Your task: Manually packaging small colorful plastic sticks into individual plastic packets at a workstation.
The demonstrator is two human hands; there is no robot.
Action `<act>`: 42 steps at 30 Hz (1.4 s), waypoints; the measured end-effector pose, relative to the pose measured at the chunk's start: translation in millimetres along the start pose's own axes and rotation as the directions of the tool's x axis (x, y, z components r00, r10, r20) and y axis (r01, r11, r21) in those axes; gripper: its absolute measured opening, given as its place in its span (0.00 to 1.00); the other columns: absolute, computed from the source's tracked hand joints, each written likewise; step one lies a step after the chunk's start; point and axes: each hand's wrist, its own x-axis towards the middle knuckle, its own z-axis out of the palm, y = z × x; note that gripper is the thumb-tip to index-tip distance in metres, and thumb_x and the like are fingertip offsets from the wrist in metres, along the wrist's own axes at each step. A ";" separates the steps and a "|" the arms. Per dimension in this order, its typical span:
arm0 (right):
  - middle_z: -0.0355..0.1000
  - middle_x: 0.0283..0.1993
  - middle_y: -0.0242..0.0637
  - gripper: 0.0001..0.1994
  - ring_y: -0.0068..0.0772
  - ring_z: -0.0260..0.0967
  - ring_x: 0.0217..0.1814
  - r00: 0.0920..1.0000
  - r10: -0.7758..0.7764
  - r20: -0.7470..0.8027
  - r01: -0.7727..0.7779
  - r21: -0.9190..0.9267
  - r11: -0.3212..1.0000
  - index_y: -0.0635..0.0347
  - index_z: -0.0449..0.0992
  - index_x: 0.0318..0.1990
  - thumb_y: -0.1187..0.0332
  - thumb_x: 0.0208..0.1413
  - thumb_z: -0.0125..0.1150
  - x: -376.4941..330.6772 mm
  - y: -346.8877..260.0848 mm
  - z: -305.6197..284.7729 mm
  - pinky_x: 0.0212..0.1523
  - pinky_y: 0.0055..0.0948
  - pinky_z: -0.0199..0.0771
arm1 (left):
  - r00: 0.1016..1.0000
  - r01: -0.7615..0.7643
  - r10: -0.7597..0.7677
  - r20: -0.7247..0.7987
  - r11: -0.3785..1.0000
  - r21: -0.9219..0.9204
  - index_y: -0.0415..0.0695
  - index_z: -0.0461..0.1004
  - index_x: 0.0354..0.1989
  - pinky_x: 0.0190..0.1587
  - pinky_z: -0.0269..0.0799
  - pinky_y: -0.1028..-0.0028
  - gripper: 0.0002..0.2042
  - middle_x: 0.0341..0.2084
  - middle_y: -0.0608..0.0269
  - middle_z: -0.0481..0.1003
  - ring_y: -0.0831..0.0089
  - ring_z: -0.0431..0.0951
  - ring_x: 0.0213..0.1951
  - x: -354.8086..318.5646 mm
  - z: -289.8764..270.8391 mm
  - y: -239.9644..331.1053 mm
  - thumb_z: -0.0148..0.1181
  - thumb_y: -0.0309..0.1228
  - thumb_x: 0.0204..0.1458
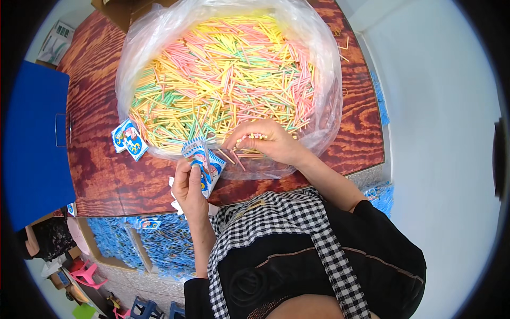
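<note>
While the right hand (265,142) pinches a small bunch of sticks (251,137) at the near rim of the bag (324,80) on the surface (106,175), left hand (187,183) grips open packets (204,159); sticks judged light, thin, slippery, best held mid-length

Red-brown wood-grain table (101,175): clear bag (324,122) w/ coloured sticks, blue-white packets (129,139) beside.

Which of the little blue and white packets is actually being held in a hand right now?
The packet pinched in the left hand, at the bag's near edge. The other packets lie loose on the wooden table, left of the bag, untouched.
</note>
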 end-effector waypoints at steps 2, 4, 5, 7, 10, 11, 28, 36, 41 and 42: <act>0.77 0.41 0.40 0.08 0.31 0.73 0.46 1.000 -0.005 -0.001 0.005 -0.003 1.000 0.66 0.78 0.40 0.71 0.58 0.56 -0.2 1.0 -0.1 0.49 0.30 0.71 | 1.000 -0.007 0.007 0.000 1.000 0.005 0.35 0.70 0.35 0.42 0.61 0.82 0.01 0.32 0.67 0.68 0.82 0.67 0.36 0.2 0.3 -0.2 0.52 0.19 0.57; 0.77 0.40 0.40 0.09 0.32 0.73 0.45 1.000 -0.010 -0.003 0.010 -0.006 1.000 0.66 0.78 0.40 0.71 0.59 0.55 -0.3 0.6 -0.3 0.49 0.30 0.71 | 1.000 -0.009 0.009 -0.006 1.000 0.001 0.35 0.70 0.35 0.42 0.61 0.82 0.01 0.33 0.67 0.68 0.82 0.67 0.36 0.2 2.7 1.5 0.52 0.19 0.57; 0.77 0.40 0.40 0.09 0.32 0.73 0.45 1.000 -0.001 0.005 0.001 0.002 1.000 0.66 0.78 0.40 0.71 0.59 0.55 -0.4 -1.1 -0.5 0.49 0.30 0.70 | 1.000 -0.008 0.008 -0.005 1.000 0.001 0.35 0.70 0.35 0.42 0.61 0.82 0.01 0.33 0.67 0.68 0.82 0.67 0.36 0.4 2.1 0.7 0.52 0.19 0.57; 0.77 0.40 0.40 0.08 0.32 0.73 0.45 1.000 0.008 0.011 -0.008 0.011 1.000 0.66 0.78 0.39 0.71 0.59 0.55 -0.5 -2.4 -0.5 0.49 0.30 0.70 | 1.000 0.014 -0.014 0.001 1.000 -0.023 0.35 0.70 0.34 0.42 0.61 0.83 0.01 0.33 0.67 0.68 0.83 0.67 0.36 0.4 0.5 -1.5 0.52 0.19 0.57; 0.77 0.40 0.40 0.08 0.32 0.73 0.45 1.000 0.016 0.012 -0.016 0.008 1.000 0.66 0.78 0.39 0.71 0.59 0.54 -0.8 -2.1 0.0 0.48 0.30 0.70 | 1.000 0.007 -0.007 -0.021 1.000 -0.018 0.35 0.70 0.34 0.42 0.61 0.83 0.01 0.33 0.67 0.68 0.83 0.67 0.36 0.0 2.3 -0.6 0.52 0.19 0.57; 0.77 0.40 0.40 0.08 0.32 0.73 0.45 1.000 0.023 0.010 -0.023 0.016 1.000 0.66 0.78 0.39 0.71 0.59 0.54 -1.1 -1.3 0.1 0.48 0.30 0.71 | 1.000 0.007 -0.007 -0.020 1.000 -0.018 0.35 0.70 0.34 0.42 0.61 0.83 0.01 0.33 0.67 0.68 0.83 0.67 0.36 0.2 2.4 -0.8 0.52 0.19 0.57; 0.77 0.39 0.40 0.09 0.32 0.74 0.44 0.999 0.032 -0.012 -0.032 0.011 0.999 0.67 0.77 0.37 0.70 0.61 0.53 2.2 -3.9 1.3 0.49 0.30 0.71 | 0.981 -0.158 0.092 0.169 0.886 0.436 0.33 0.72 0.36 0.44 0.65 0.77 0.04 0.35 0.57 0.72 0.71 0.72 0.39 -2.6 -12.6 1.5 0.53 0.16 0.53; 0.72 0.48 0.57 0.13 0.45 0.69 0.57 0.971 0.070 -0.227 0.110 0.692 0.713 0.61 0.69 0.41 0.61 0.66 0.44 38.5 -28.1 19.1 0.60 0.42 0.65 | 0.977 -0.056 -0.001 0.211 0.962 0.266 0.33 0.73 0.37 0.39 0.65 0.80 0.04 0.34 0.62 0.72 0.76 0.71 0.36 4.9 20.2 -6.4 0.54 0.18 0.54; 0.69 0.53 0.60 0.11 0.47 0.68 0.58 0.967 0.209 -0.146 -0.019 0.774 0.633 0.59 0.67 0.39 0.60 0.66 0.44 27.7 -21.9 32.0 0.57 0.41 0.69 | 0.978 0.038 -0.066 0.198 0.989 0.140 0.34 0.72 0.37 0.41 0.61 0.84 0.04 0.34 0.68 0.70 0.83 0.67 0.37 3.8 23.1 -11.4 0.52 0.19 0.56; 0.69 0.53 0.60 0.11 0.46 0.68 0.58 0.959 0.260 -0.114 -0.065 0.804 0.591 0.59 0.67 0.39 0.60 0.66 0.45 23.0 -19.5 32.4 0.56 0.40 0.70 | 0.983 0.035 -0.062 0.174 0.988 0.153 0.34 0.72 0.36 0.39 0.62 0.82 0.03 0.32 0.67 0.70 0.81 0.68 0.35 3.5 23.2 -12.9 0.53 0.20 0.56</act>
